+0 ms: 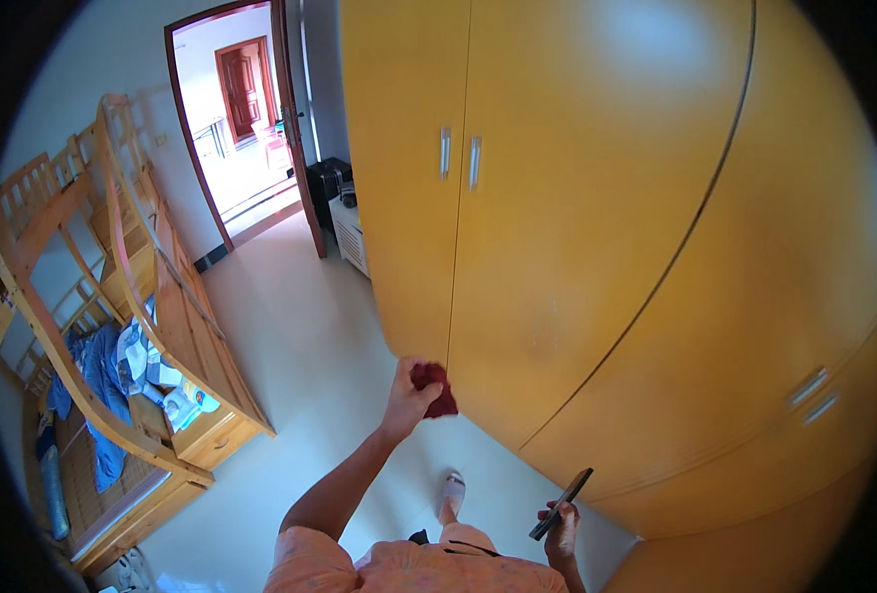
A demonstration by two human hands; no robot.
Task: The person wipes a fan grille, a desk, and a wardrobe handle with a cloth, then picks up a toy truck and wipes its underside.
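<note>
My left hand (406, 400) is stretched forward and pinches a folded dark red cloth (442, 400) between thumb and fingers. The cloth hangs in front of the lower part of a yellow wardrobe (557, 222); whether it touches the door I cannot tell. Lower and to the right, my right hand (563, 528) grips a dark smartphone (561, 504), held tilted with its thin edge in view. Two metal door handles, one left (445, 153) and one right (475, 164), sit on either side of the wardrobe's door seam.
A wooden bunk bed (75, 370) with bedding (105, 378) and a drawer stair fills the left. Beyond the pale tiled floor (297, 333), a doorway (234, 118) stands open. A white cabinet (349, 233) and a black case (326, 185) are beside its door. Shoes (123, 572) lie near the bed.
</note>
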